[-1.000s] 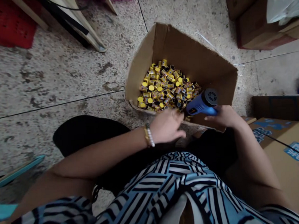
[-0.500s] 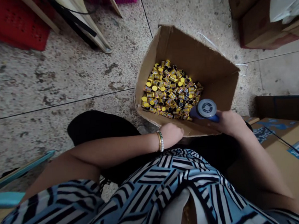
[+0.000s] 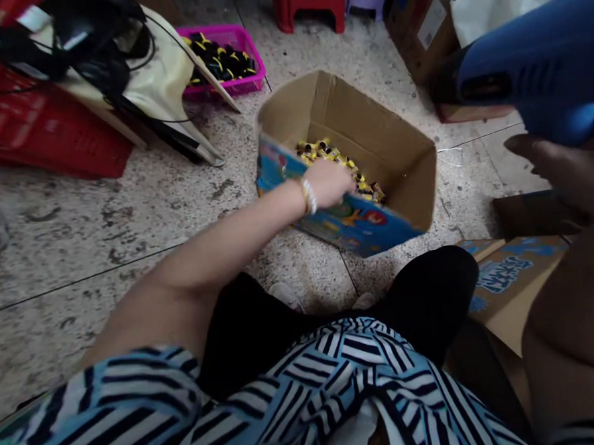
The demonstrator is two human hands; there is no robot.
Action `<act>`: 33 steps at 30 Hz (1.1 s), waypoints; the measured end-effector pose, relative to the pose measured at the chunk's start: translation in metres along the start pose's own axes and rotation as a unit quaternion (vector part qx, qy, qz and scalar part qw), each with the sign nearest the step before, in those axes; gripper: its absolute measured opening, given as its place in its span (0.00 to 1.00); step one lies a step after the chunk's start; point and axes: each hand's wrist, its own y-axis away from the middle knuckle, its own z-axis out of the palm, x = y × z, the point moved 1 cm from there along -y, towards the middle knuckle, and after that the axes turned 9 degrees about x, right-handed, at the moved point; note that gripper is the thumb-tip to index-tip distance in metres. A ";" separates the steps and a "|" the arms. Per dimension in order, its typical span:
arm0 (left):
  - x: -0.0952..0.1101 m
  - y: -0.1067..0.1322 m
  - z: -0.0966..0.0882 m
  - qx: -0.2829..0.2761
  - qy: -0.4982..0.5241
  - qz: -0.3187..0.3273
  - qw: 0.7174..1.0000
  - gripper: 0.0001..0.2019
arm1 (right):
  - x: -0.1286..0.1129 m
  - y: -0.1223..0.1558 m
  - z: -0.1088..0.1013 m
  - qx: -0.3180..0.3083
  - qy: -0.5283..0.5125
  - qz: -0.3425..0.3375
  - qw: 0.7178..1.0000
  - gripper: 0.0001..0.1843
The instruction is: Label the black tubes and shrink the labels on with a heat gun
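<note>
An open cardboard box (image 3: 408, 170) with a colourful printed front stands on the floor ahead of my knees. It holds several small yellow and black cylinders (image 3: 338, 160). My left hand (image 3: 327, 183), with bracelets at the wrist, reaches over the box's near wall into the pile; its fingers are curled, and what they hold is hidden. My right hand (image 3: 563, 172) is raised close to the camera at the right edge, shut on a blue heat gun (image 3: 532, 64) that fills the upper right corner.
A pink basket (image 3: 250, 85) of dark pieces sits behind the box. A red crate (image 3: 48, 142) and a cream bag with black cables lie at upper left. Cardboard boxes (image 3: 509, 271) stand at my right; red and purple stools stand at the top.
The view has tilted up. My right hand has lifted the blue heat gun from the box edge up near the camera. My left hand has moved from the box's near wall into the cylinders.
</note>
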 end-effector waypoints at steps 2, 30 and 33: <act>0.011 0.045 0.053 -0.028 0.008 0.002 1.000 0.09 | 0.007 0.011 0.018 -0.015 -0.039 0.010 0.999 0.31; 0.014 0.218 0.140 0.152 0.092 0.058 0.982 0.11 | -0.260 0.126 0.180 -0.434 -0.098 -0.239 0.863 0.31; 0.019 0.218 0.140 0.168 0.052 0.007 0.984 0.10 | -0.256 0.122 0.169 -0.400 -0.098 -0.201 0.889 0.34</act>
